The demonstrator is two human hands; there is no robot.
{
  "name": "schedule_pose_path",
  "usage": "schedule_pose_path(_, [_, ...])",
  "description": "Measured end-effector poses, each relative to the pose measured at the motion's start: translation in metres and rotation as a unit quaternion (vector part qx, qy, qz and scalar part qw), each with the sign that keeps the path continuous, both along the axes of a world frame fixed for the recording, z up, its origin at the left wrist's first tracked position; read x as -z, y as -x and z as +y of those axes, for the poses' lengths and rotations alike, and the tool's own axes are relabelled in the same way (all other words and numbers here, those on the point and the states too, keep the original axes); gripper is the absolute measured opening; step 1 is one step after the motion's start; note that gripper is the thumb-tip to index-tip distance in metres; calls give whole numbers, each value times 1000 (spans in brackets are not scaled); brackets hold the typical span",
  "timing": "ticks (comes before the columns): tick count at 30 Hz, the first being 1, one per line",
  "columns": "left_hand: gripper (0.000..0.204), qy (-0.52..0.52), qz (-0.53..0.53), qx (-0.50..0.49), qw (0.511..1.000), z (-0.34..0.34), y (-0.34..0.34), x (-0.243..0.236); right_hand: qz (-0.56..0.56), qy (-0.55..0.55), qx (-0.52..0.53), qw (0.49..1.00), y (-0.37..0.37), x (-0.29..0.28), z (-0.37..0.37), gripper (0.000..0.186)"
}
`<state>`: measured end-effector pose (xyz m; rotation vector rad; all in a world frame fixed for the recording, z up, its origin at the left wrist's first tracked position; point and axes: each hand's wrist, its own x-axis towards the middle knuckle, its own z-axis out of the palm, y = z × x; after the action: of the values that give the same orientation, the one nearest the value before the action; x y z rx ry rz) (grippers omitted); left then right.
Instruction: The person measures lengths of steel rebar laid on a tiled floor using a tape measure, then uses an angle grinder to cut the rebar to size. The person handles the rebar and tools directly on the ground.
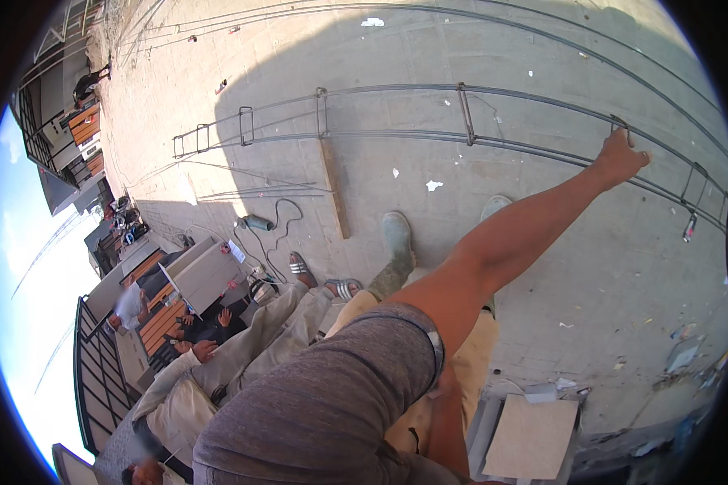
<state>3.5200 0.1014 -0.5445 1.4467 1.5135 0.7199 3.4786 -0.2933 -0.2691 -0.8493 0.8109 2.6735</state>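
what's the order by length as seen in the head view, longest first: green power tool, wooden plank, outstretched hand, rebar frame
1. rebar frame
2. wooden plank
3. outstretched hand
4. green power tool

The hand looks nearer the camera than the tool, so their true order is unsure.

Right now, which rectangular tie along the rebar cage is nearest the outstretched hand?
The tie partly hidden at the outstretched hand, toward the right of the rebar cage; other visible ties stand clear of the hand.
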Motion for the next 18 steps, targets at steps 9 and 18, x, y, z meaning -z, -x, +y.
schedule_pose_path(9, [96,343,-352,-128,861,38,-6,-37,-97,-15,5,995,-21,4,-6,29])
schedule_pose_path(18, [52,318,-125,-143,929,-211,168,-94,-60,-27,-5,998,0,-16,20,31])
